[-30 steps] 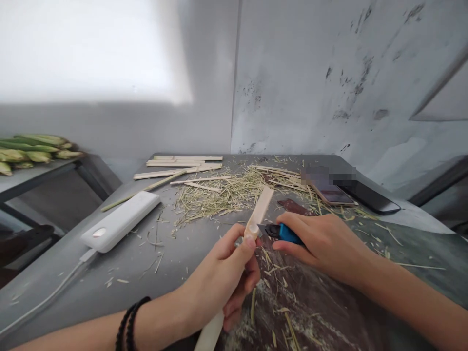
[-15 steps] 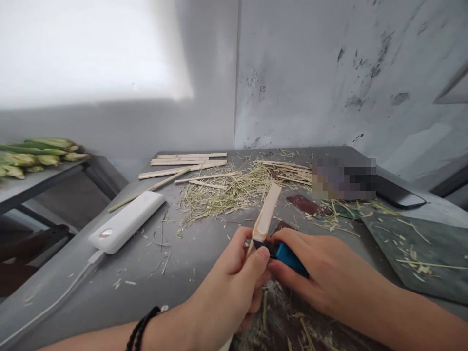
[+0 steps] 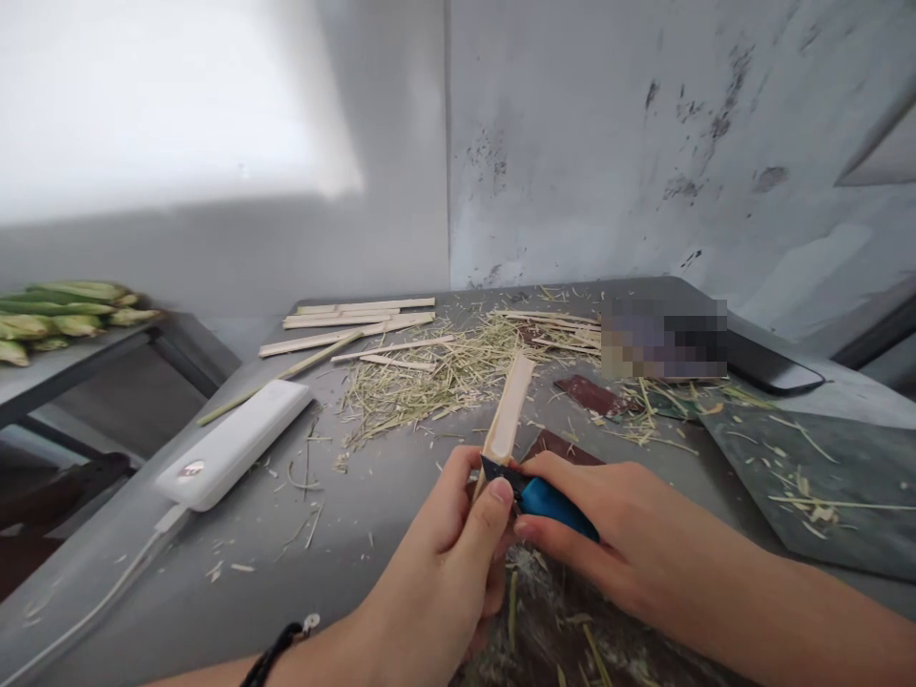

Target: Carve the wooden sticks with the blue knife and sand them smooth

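My left hand (image 3: pixel 458 544) is closed around the lower end of a pale bamboo strip (image 3: pixel 510 405), which tilts up and away from me. In my right hand (image 3: pixel 608 515) is a utility knife with a blue handle (image 3: pixel 551 506). Its dark blade (image 3: pixel 493 469) lies across the strip just above my left thumb. The left thumb presses close to the blade and the front of the knife. The strip's lower end is hidden inside my left fingers.
Bamboo shavings (image 3: pixel 415 382) heap mid-table, with several strips (image 3: pixel 358 315) behind. A white power bank (image 3: pixel 233 444) with a cable lies left. Brown sandpaper (image 3: pixel 591 393), a dark phone (image 3: pixel 777 363) and a green-grey sheet (image 3: pixel 822 487) lie right. Green corn cobs (image 3: pixel 64 310) rest on a side shelf.
The view has shifted slightly, so the table's things sit a little further left. The bamboo strip has turned a little in my left hand, and the knife blade shows more clearly across it.
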Motion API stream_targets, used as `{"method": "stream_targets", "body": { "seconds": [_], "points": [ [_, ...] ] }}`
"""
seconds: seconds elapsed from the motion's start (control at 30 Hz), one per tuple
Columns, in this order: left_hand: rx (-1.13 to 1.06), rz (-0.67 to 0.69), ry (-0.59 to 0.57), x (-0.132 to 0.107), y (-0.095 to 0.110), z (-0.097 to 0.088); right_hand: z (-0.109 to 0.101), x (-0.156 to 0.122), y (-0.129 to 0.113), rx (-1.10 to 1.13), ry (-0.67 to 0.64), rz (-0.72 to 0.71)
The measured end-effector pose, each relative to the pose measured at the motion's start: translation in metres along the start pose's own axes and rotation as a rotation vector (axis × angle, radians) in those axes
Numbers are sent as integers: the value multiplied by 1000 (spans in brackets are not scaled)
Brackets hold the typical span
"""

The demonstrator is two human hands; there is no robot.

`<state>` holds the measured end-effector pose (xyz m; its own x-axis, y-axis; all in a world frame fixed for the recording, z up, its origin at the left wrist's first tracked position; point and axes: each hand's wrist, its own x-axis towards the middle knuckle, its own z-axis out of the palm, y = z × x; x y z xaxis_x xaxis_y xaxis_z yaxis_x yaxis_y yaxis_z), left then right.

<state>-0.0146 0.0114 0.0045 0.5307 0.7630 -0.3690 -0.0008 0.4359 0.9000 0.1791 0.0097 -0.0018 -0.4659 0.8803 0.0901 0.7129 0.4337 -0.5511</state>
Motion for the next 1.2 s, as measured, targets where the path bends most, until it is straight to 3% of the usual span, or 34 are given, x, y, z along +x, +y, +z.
{"method": "stream_targets", "body": {
  "seconds": [0.3,0.5,0.7,0.97,1.2],
  "points": [
    [22,4,45,1,-8,0,1,1,-6,-105,51,-22],
    [16,7,12,2,-6,-2,0,1,-5,-98,44,-46],
    [4,-11,18,1,-1,0,8,0,-5,-123,45,23],
    [26,-70,121,2,2,6,20,0,-4,-327,285,-84],
    [113,-88,159,3,4,6,21,0,-4,-466,387,-133]
  ]
}}
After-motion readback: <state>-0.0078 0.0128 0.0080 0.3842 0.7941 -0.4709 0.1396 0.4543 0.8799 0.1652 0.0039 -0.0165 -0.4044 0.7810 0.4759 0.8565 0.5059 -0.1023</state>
